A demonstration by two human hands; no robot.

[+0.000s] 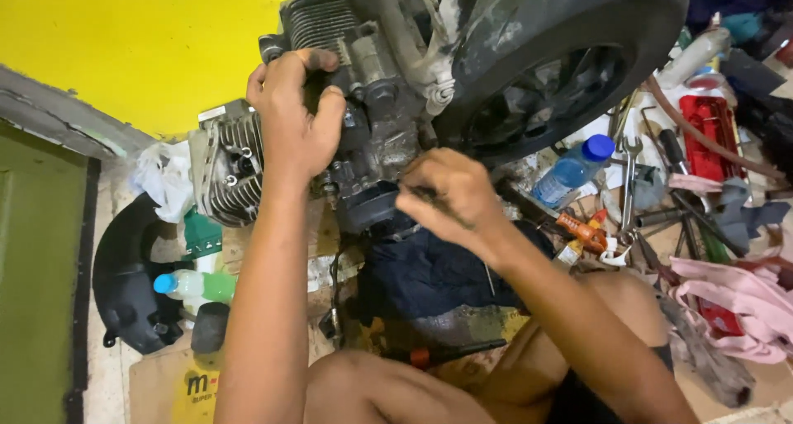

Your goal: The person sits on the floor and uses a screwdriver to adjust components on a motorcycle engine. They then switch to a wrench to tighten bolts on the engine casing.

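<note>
The grimy engine (363, 102) is sitting on the floor, left of the black tyre (562, 52). The left hand (293, 114) is gripping its top; the right hand (450, 194) is pinching what seems a thin tool near a dark cloth (429, 275).

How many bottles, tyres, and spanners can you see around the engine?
Plastic bottles: 2, one with a blue cap by the tyre and one with green drink on the floor
Tyres: 1, black
Spanners: 1 clear one; other tools nearby are too jumbled to tell
Total: 4
</note>
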